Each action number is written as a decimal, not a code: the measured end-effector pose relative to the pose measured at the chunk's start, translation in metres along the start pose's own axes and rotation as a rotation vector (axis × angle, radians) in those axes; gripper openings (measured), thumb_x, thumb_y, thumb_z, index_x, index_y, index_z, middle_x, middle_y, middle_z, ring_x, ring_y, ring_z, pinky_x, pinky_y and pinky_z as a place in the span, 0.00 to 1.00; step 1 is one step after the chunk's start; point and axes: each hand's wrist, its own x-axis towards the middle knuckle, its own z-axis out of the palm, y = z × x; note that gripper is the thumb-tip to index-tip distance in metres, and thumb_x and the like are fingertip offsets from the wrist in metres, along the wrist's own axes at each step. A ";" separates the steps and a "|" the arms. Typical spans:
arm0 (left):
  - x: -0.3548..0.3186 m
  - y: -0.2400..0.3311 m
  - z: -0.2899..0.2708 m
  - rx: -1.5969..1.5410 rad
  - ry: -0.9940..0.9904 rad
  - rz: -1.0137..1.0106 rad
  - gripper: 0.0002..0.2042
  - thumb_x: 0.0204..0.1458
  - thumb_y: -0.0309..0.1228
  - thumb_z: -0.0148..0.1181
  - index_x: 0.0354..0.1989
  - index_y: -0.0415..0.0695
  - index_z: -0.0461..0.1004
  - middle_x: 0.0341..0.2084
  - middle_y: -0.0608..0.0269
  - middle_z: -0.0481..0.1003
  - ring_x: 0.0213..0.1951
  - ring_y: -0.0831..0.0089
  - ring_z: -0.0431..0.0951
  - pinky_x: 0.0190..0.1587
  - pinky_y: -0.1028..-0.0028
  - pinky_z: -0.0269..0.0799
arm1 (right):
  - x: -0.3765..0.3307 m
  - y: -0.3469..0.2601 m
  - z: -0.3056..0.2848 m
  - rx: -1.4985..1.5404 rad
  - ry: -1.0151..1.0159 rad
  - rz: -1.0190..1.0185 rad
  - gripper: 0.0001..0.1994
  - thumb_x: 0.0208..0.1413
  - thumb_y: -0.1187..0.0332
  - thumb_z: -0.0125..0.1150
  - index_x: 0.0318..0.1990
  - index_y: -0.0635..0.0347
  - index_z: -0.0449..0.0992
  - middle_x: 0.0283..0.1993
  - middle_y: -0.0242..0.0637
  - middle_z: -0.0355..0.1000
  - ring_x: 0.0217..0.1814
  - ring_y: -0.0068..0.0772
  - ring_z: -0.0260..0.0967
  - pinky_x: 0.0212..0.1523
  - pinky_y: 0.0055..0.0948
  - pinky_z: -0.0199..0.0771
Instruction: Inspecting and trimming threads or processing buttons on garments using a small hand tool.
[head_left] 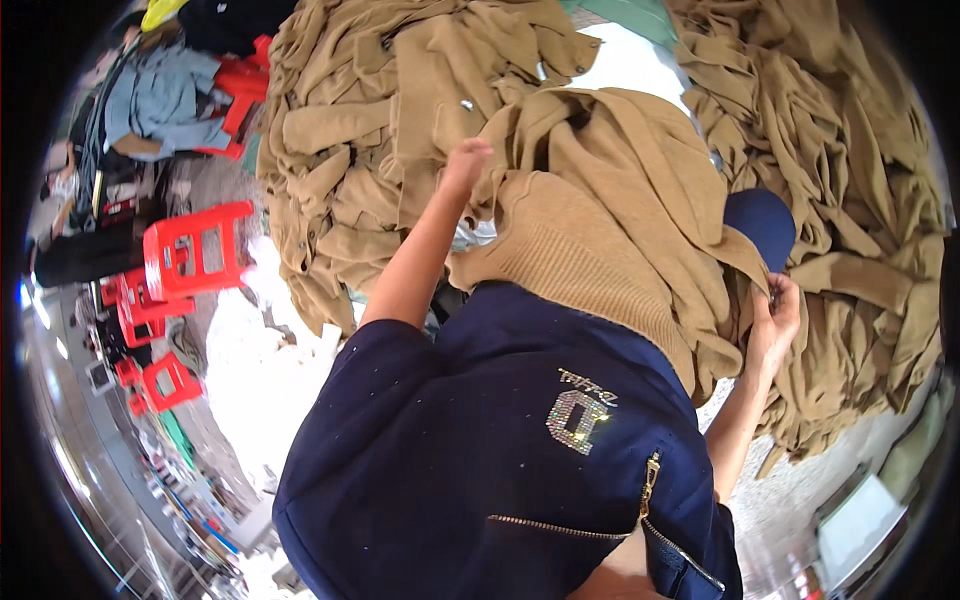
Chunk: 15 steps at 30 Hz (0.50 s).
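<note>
A brown knitted sweater [625, 175] with a ribbed hem lies spread across my lap, its hem toward my body. My right hand [775, 318] pinches the sweater's edge on the right side. Just beyond that hand is a dark-blue rounded shape [760, 228], partly covered by the knit. On the left, my left hand [466, 165] is closed beside the sweater's far left part, above other brown garments. Whatever its curled fingers hold is hidden from view.
Brown knitted garments heap up at the left [335, 190] and the right [830, 180]. Red plastic stools [200, 255] stand to the left, one under grey-blue clothing [165, 95]. White material [262, 365] lies at my left side.
</note>
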 end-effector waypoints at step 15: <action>-0.019 -0.091 0.074 0.360 0.118 -0.317 0.39 0.35 0.41 0.71 0.56 0.34 0.62 0.49 0.42 0.72 0.53 0.52 0.72 0.54 0.64 0.67 | -0.008 0.015 -0.024 0.277 0.172 0.112 0.05 0.57 0.76 0.58 0.39 0.63 0.72 0.41 0.33 0.72 0.42 0.22 0.67 0.47 0.21 0.65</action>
